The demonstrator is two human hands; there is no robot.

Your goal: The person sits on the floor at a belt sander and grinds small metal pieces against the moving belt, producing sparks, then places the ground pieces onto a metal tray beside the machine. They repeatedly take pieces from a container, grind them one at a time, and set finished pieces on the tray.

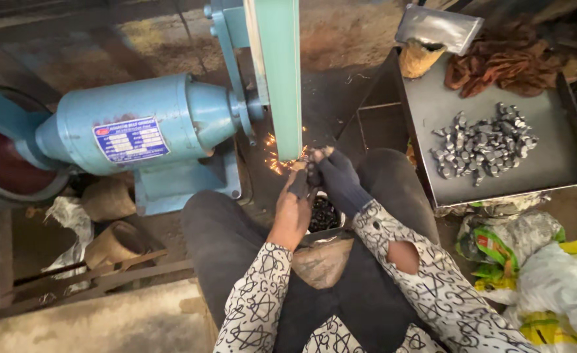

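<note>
- Left hand (293, 212): bare apart from a dark cover on one finger, closed narrow around a small workpiece (299, 167) at the fingertips. The part itself is mostly hidden; only its end at the belt shows.
- Right hand (336, 175): wears a dark glove, fingers pinched onto the same workpiece from the other side. Both hands meet just below the belt edge.
- Workpiece position: pressed against the lower end of the green abrasive belt (280, 72) of the blue belt grinder (146, 127). Orange sparks (276, 160) leave the contact point toward the left.
- A small container of dark parts (324, 214) sits between the knees, directly under the hands.
- A dark metal tray (497, 170) to the right carries a heap of small grey metal pieces (483, 147), with a brown rag (507, 62) at its far end.
- Hazard, grip: the part is small and held at the fingertips only. Judged risk: the belt may snatch it out and throw it.
- Hazard, skin: the left fingers are largely bare and close to the belt. A slip would bring them onto the abrasive.
- Hazard, sparks: sparks fall near the patterned sleeves (262, 287) and the plastic bags (537, 261) on the floor. Judged risk: burns or scorching.
</note>
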